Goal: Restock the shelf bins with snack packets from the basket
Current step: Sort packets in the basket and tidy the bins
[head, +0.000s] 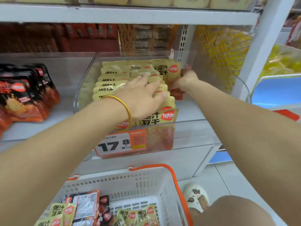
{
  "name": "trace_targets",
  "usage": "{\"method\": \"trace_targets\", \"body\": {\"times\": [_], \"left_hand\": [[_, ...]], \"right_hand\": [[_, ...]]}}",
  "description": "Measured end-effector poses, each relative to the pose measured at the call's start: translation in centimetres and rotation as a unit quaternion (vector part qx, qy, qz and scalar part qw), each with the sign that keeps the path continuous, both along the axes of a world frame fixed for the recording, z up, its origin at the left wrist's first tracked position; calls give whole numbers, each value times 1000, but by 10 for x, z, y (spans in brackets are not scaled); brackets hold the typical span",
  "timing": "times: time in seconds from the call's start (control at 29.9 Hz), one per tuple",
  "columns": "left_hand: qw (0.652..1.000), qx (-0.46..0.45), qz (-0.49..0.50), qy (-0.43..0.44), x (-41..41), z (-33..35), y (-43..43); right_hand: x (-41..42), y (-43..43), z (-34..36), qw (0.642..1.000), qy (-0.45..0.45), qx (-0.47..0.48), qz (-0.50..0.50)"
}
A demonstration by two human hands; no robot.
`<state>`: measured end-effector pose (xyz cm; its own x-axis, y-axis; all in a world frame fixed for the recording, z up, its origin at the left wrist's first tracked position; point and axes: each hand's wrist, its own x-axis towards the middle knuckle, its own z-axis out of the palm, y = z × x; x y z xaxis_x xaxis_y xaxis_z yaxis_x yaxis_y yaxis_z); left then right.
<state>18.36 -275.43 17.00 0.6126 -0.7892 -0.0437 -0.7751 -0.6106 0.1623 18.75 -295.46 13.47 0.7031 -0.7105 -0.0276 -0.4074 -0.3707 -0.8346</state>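
Note:
A clear plastic shelf bin [192,128] holds rows of yellow snack packets [112,79]. My left hand [143,93], with a gold bangle on the wrist, lies flat with straight fingers pressing on the middle rows. My right hand [185,82] is at the right end of the stack, fingers curled round an upright bundle of yellow packets [171,70] with red bottoms. Below, a white basket [146,181] with orange handles holds more yellow packets [63,211] and black-red ones [104,207].
The bin to the left holds black and red packets [24,95]. A price tag reading 17.8 [120,144] hangs on the bin front. Yellow goods fill the shelf bin to the right [280,62]. A white upright post [260,46] stands right. My foot in a white shoe [197,196] is beside the basket.

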Motion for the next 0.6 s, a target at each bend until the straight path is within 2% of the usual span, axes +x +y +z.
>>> {"method": "trace_targets", "body": {"times": [0.17,0.33,0.43,0.5,0.57,0.6], "left_hand": [[1000,1,-2,-2,0,-2,1],[1000,4,1,1,-1,-2,1],[1000,5,2,-1,-1,-3,1],[1000,3,3,-3,0,-3,0],[1000,-9,1,-2,1,-4,0],[1000,-21,0,1,1,-4,0]], "right_hand": [[13,0,-8,996,48,-71,-30],[25,2,-17,998,40,-31,-31],[20,7,-12,992,79,-96,8],[17,9,-9,989,112,-93,35],[16,6,-9,991,121,-53,10],[11,11,-3,987,136,-84,13]]}}
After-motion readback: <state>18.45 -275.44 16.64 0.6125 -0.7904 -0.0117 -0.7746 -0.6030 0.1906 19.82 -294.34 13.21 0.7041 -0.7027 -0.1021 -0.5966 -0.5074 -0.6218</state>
